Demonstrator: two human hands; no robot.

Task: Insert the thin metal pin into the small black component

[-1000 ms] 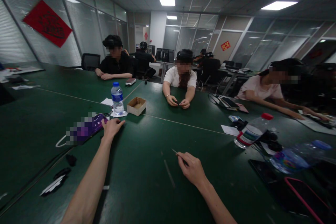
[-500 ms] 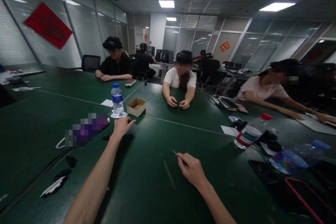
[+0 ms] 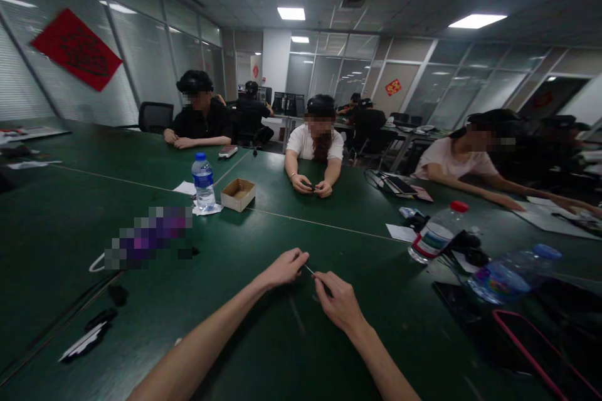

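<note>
A thin pale stick (image 3: 309, 270), too small to name more exactly, spans the short gap between my two hands over the green table (image 3: 263, 351). My right hand (image 3: 339, 302) pinches its near end between thumb and fingers. At the far end, the closed thumb and fingertips of my left hand (image 3: 285, 268) meet the stick. Just beyond my left hand stand a small open cardboard box (image 3: 238, 195) and a water bottle with a blue cap (image 3: 203, 185).
To the right are a red-capped bottle (image 3: 437, 235), a tilted blue-capped bottle (image 3: 512, 276) and a pink-edged phone (image 3: 536, 344). A purple pouch (image 3: 150, 237) lies left. A person in a white shirt (image 3: 316, 144) sits opposite, with others around the table.
My left hand has come from beside the water bottle towards me and right, closing at the stick's far end. My right hand stays nearly in place, still pinching the stick.
</note>
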